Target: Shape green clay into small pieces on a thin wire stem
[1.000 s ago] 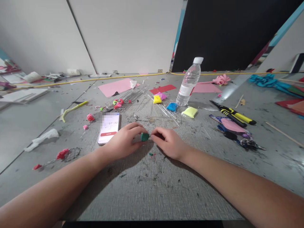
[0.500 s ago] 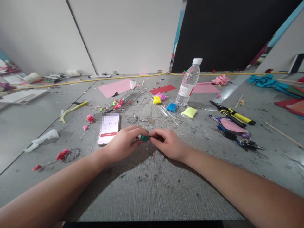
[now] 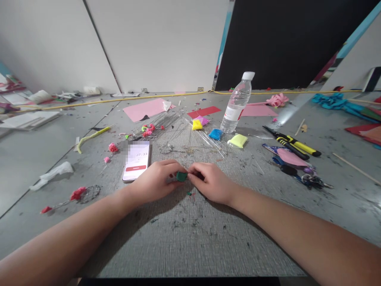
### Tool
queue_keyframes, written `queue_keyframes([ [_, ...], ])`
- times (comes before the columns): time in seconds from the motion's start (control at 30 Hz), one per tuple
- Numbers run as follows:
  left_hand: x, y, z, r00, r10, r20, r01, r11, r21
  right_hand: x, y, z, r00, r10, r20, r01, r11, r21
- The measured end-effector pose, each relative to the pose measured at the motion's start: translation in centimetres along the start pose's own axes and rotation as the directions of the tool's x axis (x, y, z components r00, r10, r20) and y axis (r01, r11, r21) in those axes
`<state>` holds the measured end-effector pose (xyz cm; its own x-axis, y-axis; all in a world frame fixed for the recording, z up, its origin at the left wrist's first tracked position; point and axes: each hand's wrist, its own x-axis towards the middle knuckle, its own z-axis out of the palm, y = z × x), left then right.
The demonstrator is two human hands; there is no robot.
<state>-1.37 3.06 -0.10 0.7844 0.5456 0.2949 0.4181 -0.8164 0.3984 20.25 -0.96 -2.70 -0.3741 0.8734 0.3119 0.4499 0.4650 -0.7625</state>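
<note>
A small dark green lump, which looks like modelling clay [image 3: 181, 176], is pinched between the thumb and fingers of my left hand [image 3: 156, 179]. My right hand [image 3: 211, 182] is closed in a pinch right at the lump's right edge; what its fingertips grip is too small to make out. Tiny green and red bits [image 3: 189, 194] lie on the table just below the hands. Left of my left hand is a phone [image 3: 136, 162] with a lit timer screen. Beyond the hands lies a twisted wire piece [image 3: 169, 149].
Several small clay packets, among them a blue one [image 3: 215, 134] and a pale yellow one [image 3: 237, 140], lie near a water bottle [image 3: 235, 105]. Yellow-handled pliers [image 3: 293, 145] and keys [image 3: 312, 179] are at right. Wire pieces with red flowers [image 3: 78, 194] lie at left.
The green lump has turned slightly between my left fingers and shows a broader face. Both hands stay almost in place, and the phone timer has advanced.
</note>
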Motion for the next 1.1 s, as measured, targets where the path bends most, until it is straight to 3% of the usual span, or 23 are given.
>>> queue_keyframes([
  [0.37,0.0,0.3,-0.4,0.997,-0.053,-0.048,0.051,0.998,-0.033,0.4,0.5,-0.4,0.967,0.204,-0.155,-0.187,0.975,0.117],
  [0.87,0.0,0.0,-0.1,0.972,-0.202,-0.119,0.19,0.976,-0.105,0.3,1.2,0.3,0.98,0.147,-0.138,-0.127,0.982,0.141],
  [1.1,0.0,-0.3,-0.1,0.991,-0.073,-0.114,0.07,0.997,-0.031,0.2,0.6,0.1,0.981,0.147,-0.128,-0.129,0.982,0.141],
])
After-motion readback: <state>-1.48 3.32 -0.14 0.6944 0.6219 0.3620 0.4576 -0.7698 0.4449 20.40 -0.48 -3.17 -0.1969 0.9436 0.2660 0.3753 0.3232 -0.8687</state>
